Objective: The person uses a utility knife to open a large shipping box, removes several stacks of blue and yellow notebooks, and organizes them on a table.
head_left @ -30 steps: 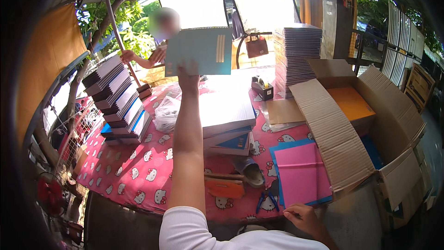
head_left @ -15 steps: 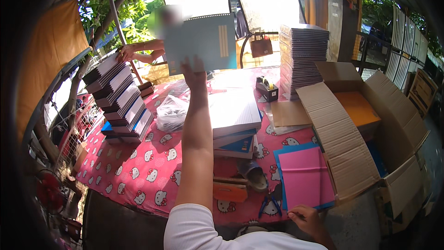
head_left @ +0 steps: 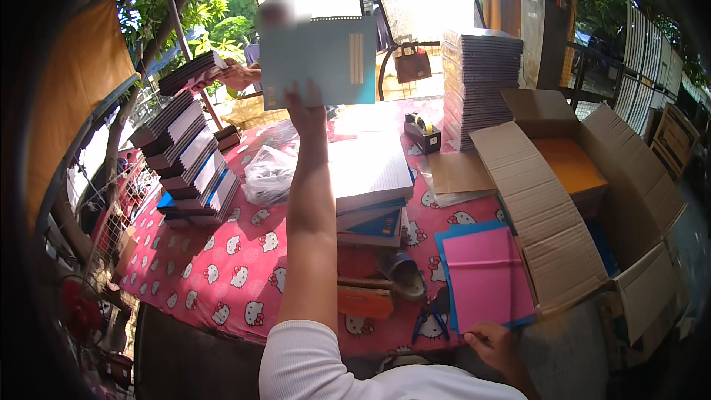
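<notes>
With my arm stretched out over the table, my left hand (head_left: 306,107) holds up a blue-grey notebook (head_left: 318,59) by its lower edge. A row of punched holes runs along the notebook's top edge. Low on the right, my right hand (head_left: 492,346) is closed, thumb and fingers pressed together; anything in them is too small to make out. It is beside the near edge of a pink sheet (head_left: 485,274) lying on blue sheets (head_left: 459,322). Below my outstretched arm's far end, a pile of white ruled pages (head_left: 374,170) tops several blue-covered notebooks (head_left: 378,226).
Across the table, a co-worker's hand (head_left: 238,74) holds a bundle of notebooks (head_left: 189,74) above a staggered stack (head_left: 189,155). A tall stack (head_left: 485,89), tape dispenser (head_left: 424,133), plastic bag (head_left: 270,174), pliers (head_left: 429,322) and open carton (head_left: 541,207) stand or lie around.
The co-worker's hand has lifted a bundle of notebooks off the left stack. My left hand still holds up the notebook, and my right hand has barely moved.
</notes>
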Available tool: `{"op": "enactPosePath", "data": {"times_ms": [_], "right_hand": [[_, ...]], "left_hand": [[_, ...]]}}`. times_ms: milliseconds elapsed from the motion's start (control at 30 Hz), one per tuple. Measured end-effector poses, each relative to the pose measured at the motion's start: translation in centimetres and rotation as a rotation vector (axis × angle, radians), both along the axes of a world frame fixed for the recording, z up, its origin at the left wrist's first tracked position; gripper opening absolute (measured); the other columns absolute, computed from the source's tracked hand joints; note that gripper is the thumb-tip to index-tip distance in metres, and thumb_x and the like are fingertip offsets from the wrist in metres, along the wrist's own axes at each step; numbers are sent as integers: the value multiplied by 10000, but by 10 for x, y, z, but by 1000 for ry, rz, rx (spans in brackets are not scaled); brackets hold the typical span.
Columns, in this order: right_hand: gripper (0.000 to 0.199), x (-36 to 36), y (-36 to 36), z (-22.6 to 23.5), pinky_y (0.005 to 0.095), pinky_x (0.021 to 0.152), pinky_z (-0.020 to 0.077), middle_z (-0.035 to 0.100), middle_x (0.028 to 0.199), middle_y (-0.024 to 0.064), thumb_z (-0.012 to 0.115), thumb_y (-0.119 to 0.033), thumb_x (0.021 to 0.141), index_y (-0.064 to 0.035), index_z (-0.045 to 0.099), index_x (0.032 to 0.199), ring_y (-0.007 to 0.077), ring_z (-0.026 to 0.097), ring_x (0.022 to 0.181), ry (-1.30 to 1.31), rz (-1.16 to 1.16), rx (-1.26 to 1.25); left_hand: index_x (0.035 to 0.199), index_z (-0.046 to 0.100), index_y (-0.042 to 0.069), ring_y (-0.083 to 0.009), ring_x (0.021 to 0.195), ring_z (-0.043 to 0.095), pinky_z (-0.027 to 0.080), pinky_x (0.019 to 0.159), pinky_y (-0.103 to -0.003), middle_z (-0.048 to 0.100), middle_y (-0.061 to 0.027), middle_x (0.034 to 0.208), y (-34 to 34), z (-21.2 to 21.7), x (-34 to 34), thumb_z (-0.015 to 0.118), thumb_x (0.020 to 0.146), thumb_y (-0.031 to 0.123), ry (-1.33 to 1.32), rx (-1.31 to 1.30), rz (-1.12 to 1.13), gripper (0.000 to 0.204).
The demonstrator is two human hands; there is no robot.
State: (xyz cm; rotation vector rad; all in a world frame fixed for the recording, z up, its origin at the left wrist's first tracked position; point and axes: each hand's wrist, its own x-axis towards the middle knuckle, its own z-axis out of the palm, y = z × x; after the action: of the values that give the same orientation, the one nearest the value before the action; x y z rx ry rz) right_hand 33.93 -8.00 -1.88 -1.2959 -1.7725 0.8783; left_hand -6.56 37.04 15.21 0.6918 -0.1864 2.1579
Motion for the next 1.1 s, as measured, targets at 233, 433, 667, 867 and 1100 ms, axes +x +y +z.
{"op": "enactPosePath", "data": {"times_ms": [233, 433, 667, 867, 1100], "right_hand": [[100, 5, -5, 0, 287, 589, 466, 613, 742, 106, 655, -77, 780, 5, 624, 827, 224, 603, 676, 44, -45, -23], [101, -1, -9, 2, 305, 640, 477, 627, 768, 117, 655, -80, 778, 7, 628, 824, 234, 620, 710, 33, 19, 12], [100, -5, -12, 11, 309, 649, 478, 630, 776, 121, 653, -84, 776, 2, 631, 821, 244, 622, 721, 1, -30, 5], [97, 0, -17, 4, 312, 646, 474, 630, 773, 117, 656, -84, 771, -2, 631, 817, 247, 621, 726, -44, -41, 50], [99, -1, -23, 10, 317, 644, 468, 628, 771, 118, 654, -87, 777, 1, 625, 813, 251, 616, 725, -3, -63, 47]], "left_hand": [[1231, 405, 89, -248, 1062, 486, 462, 910, -380, 441, -95, 1198, -15, -28, 13, 508, 920, 214, 994, -328, 1636, 351], [1238, 383, 7, -244, 1058, 480, 451, 905, -344, 443, -131, 1174, -12, -28, -20, 579, 872, 142, 541, -26, 685, 436], [1176, 452, -8, -306, 1046, 498, 441, 883, -377, 466, -179, 1160, -1, -25, 23, 586, 870, 181, 900, -151, 1385, 383], [1111, 511, -21, -361, 1017, 516, 430, 867, -409, 505, -215, 1115, 13, -22, 35, 626, 841, 200, 1031, -22, 1832, 368], [1128, 508, -29, -370, 984, 533, 425, 889, -415, 548, -214, 1064, 3, -14, 50, 619, 843, 214, 935, -70, 1515, 391]]}}
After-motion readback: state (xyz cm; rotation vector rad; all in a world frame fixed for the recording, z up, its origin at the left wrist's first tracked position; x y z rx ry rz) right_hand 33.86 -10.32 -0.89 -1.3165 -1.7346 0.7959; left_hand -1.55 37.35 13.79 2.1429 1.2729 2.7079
